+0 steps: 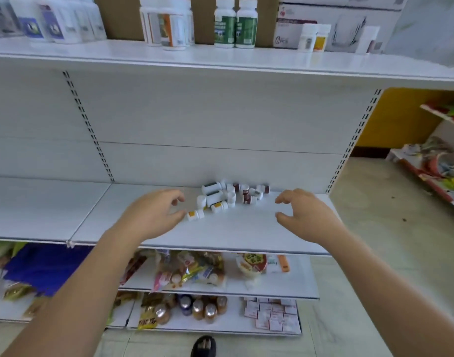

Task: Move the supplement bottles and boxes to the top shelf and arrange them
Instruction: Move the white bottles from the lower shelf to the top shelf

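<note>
Shelving unit: two white shelves carrying supplement stock.
The top shelf [220,60] is carrying upright groups: blue-labelled bottles [53,21], orange-labelled bottles [169,27], a green-labelled pair [235,27], and small bottles [314,38] fronting white boxes [344,24]. The middle shelf [233,235] is bearing a heap of bottles [228,195] lying sideways near the back panel; one yellow-labelled bottle [195,214] is lying just left of it.

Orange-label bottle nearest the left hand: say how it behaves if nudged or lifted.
The orange-label bottle lies on its side on the smooth shelf, so a nudge would probably roll it. Small and seemingly plastic, it is likely light and rigid.
</note>
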Demonstrator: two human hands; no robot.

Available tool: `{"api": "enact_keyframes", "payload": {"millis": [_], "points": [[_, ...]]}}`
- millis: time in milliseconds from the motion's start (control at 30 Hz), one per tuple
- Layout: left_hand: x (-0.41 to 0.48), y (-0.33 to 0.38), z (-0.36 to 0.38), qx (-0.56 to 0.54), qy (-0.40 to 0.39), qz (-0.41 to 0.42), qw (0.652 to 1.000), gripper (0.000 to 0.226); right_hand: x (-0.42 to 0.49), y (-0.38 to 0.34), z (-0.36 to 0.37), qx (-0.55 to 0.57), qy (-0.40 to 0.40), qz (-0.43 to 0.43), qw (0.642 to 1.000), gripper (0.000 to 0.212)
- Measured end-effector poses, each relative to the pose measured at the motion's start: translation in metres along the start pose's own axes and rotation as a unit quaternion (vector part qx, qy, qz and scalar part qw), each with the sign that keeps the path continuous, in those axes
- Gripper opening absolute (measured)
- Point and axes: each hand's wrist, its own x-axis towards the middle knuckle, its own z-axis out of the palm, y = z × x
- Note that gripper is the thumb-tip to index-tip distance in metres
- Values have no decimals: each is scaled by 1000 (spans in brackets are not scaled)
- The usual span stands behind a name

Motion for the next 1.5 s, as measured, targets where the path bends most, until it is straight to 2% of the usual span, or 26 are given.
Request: {"api": "enact_keyframes", "payload": {"millis": [200,300,400,500,633,700,767,833,900,967,1033,1100,1167,1200,1300,1400,1500], "points": [[62,-61,67,-85,-76,-46,992,35,92,1,91,94,-50,-40,994,33],[100,-85,89,-110,-158,-61,979,49,142,-4,137,105,-53,-84,990,32],[137,-96,114,-55,-207,-59,975,63,189,-14,178,4,-36,-165,986,37],[162,-99,148,-18,-209,-59,976,56,222,-22,205,-147,18,-230,962,41],[166,-108,190,-37,-143,-44,988,35,242,-21,229,-268,32,-279,922,34],[163,-109,197,-80,-102,-44,991,29,243,-19,232,-264,39,-290,919,32],[156,-106,192,-156,-76,-56,983,24,235,-21,225,-161,26,-261,951,32],[146,-99,174,-253,-45,-70,964,22,219,-27,206,24,-14,-182,983,32],[131,-88,145,-382,-16,-83,920,21,198,-33,176,182,-40,-123,975,26],[110,-70,110,-514,2,-85,853,17,172,-39,138,316,-57,-91,943,19],[87,-46,73,-594,24,-75,800,16,138,-46,100,449,-61,-68,889,20],[64,-16,37,-636,46,-55,768,19,101,-51,64,562,-61,-50,823,29],[42,17,3,-666,64,-27,742,29,63,-55,27,644,-80,-57,759,23],[34,32,-11,-675,69,-16,734,30,46,-57,10,661,-94,-69,741,19],[12,82,-53,-701,65,21,710,23,-2,-57,-50,676,-93,-104,724,15],[0,127,-92,-722,39,63,688,25,-35,-49,-105,692,-41,-113,712,12],[3,160,-128,-696,34,112,709,32,-44,-33,-150,718,33,-84,690,14]]}}
